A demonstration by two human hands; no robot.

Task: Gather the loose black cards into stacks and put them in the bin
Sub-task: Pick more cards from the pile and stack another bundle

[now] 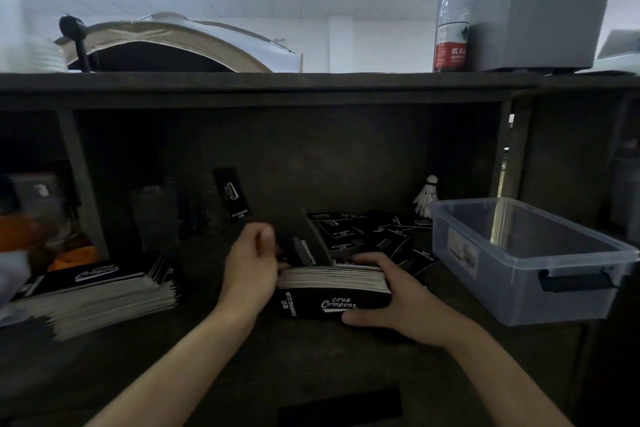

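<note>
water bottle [452, 21], shuttlecock [425, 198], shelf [263, 83]

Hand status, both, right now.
Left hand: closed on a few black cards, pressed against the stack's left end.
Right hand: holding the stack of black cards from the right.

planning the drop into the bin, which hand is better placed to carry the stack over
Right, probably. The right hand already wraps the stack on the side nearest the bin, which sits open to the right. The left hand is at the stack's far side and would have to cross over.
</note>
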